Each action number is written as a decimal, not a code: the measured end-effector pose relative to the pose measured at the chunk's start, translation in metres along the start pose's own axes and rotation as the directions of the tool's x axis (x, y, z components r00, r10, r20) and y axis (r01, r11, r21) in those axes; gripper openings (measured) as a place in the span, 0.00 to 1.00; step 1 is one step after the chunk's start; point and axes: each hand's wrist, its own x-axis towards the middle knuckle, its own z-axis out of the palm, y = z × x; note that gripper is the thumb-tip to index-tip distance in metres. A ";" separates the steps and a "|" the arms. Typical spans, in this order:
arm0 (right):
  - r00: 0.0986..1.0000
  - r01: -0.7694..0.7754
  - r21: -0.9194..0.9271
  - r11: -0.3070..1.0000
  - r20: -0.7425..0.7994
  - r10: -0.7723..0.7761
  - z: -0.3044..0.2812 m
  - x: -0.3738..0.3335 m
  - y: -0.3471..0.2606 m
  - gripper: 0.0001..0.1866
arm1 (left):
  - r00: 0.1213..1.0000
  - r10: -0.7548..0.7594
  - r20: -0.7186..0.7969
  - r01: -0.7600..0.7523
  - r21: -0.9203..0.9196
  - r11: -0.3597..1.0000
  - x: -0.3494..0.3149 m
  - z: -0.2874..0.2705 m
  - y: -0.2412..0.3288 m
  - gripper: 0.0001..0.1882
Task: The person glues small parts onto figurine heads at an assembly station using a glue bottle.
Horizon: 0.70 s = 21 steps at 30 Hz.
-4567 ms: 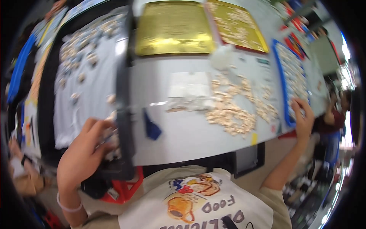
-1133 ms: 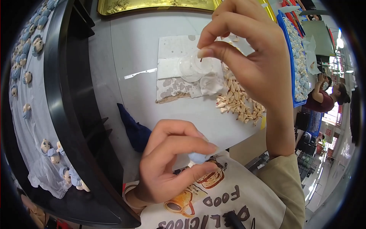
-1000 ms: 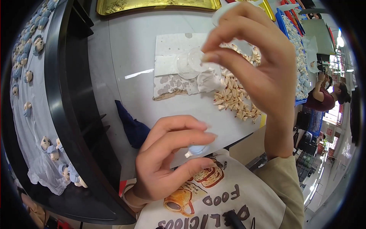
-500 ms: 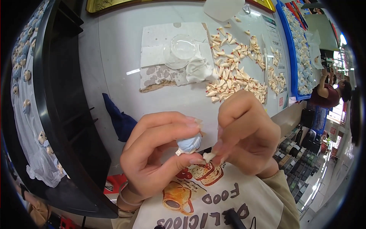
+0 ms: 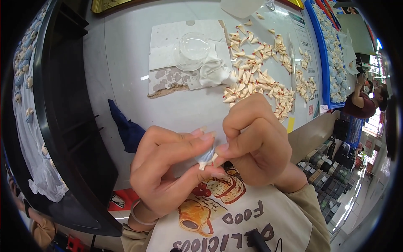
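My left hand [image 5: 161, 161] holds a small doll head [image 5: 205, 159] with light-blue ridged hair and a short cream peg underneath, gripped between thumb and fingers. My right hand [image 5: 262, 143] pinches a small cream piece [image 5: 215, 156] against the side of that head; its shape is mostly covered by the fingertips. Beyond my hands, many cream cone-shaped pieces [image 5: 252, 80] with red tips lie scattered on the grey table [image 5: 126, 54]. Left of them a worn white board [image 5: 163, 40] carries a clear round dish [image 5: 194, 47] and a lump of soft white material [image 5: 216, 71].
A blue tray [image 5: 322, 71] full of light-blue pieces stands at the right. On the left, a black rack [image 5: 63, 96] holds similar pieces on white plastic. Dark blue cloth [image 5: 126, 130] hangs at the near edge. Another person [image 5: 363, 101] is at the far right.
My right hand has moved left, bringing the small cream piece from beside the doll head to touch it. The left hand has tilted the head, and its peg now points down.
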 end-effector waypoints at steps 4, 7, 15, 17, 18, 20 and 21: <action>0.999 -0.024 0.009 1.000 -0.024 0.024 0.001 -0.002 -0.001 0.11 | 1.000 -0.005 -0.012 0.005 0.000 1.000 0.003 0.005 0.000 0.20; 0.999 -0.033 -0.012 0.999 -0.022 0.033 -0.012 0.002 -0.004 0.11 | 1.000 0.004 -0.010 -0.005 -0.047 0.999 0.001 0.003 -0.005 0.21; 0.918 -0.394 -0.456 0.798 -0.164 0.360 -0.092 -0.018 0.007 0.12 | 0.998 -0.058 0.028 0.062 -0.183 0.981 0.000 0.002 -0.006 0.23; 0.938 -0.325 -0.544 0.773 -0.079 0.338 -0.086 -0.021 0.013 0.12 | 0.997 -0.066 0.041 0.073 -0.186 0.980 0.000 0.002 -0.006 0.23; 0.938 -0.326 -0.547 0.771 -0.083 0.337 -0.083 -0.022 0.016 0.12 | 0.997 -0.071 0.024 0.074 -0.182 0.981 0.000 0.003 -0.007 0.23; 0.945 -0.317 -0.547 0.775 -0.117 0.305 -0.076 -0.021 0.021 0.12 | 0.997 -0.073 0.009 0.074 -0.177 0.981 0.000 0.005 -0.007 0.23; 0.945 -0.317 -0.545 0.776 -0.118 0.304 -0.075 -0.018 0.022 0.12 | 0.998 -0.068 0.008 0.068 -0.125 0.990 0.000 0.003 -0.007 0.23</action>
